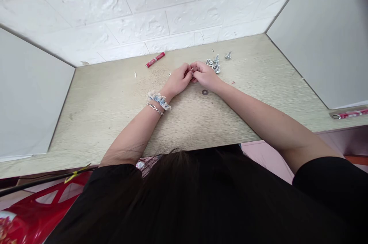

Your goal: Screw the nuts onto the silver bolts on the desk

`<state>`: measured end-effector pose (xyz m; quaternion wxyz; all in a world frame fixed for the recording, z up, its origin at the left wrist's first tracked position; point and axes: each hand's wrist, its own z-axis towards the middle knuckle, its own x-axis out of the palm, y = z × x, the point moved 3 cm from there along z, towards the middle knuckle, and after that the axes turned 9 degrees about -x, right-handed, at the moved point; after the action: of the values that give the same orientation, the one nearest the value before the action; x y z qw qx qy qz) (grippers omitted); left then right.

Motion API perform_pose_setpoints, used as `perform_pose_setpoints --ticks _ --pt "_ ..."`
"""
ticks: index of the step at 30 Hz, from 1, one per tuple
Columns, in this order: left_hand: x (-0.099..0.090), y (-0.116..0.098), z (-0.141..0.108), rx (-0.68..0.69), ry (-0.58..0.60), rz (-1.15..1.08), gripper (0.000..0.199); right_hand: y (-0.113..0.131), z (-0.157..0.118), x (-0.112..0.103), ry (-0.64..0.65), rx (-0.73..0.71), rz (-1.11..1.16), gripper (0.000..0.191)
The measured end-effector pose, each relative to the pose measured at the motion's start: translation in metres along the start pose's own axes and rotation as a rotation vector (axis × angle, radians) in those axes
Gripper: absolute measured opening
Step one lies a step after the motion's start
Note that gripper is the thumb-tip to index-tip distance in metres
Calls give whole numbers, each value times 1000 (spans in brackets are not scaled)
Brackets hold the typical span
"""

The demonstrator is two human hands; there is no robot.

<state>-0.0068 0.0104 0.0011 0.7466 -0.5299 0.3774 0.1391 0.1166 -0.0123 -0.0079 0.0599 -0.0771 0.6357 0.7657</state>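
Observation:
My left hand (178, 80) and my right hand (206, 77) meet fingertip to fingertip over the table. Both are closed in a pinch around something small, mostly covered by the fingers, so its kind does not show. Just beyond my right hand lies a cluster of silver bolts (216, 69) with broad round bases, partly hidden by that hand. One more bolt (228, 56) stands apart to the right of the cluster. A flat grey washer (205, 92) rests on the table below my right hand.
A red tube (155, 60) lies near the white brick wall (138, 25), with a small white scrap (135, 74) to its left. White panels (322, 41) stand at both sides of the wooden table (184, 125). Another red tube (349, 114) lies at the right edge.

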Motion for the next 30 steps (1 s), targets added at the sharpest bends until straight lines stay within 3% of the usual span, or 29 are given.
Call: perform_pose_setpoints --ticks 30 --pt "-2 -3 -2 -5 -3 60 12 1 -1 0 -3 7 -9 25"
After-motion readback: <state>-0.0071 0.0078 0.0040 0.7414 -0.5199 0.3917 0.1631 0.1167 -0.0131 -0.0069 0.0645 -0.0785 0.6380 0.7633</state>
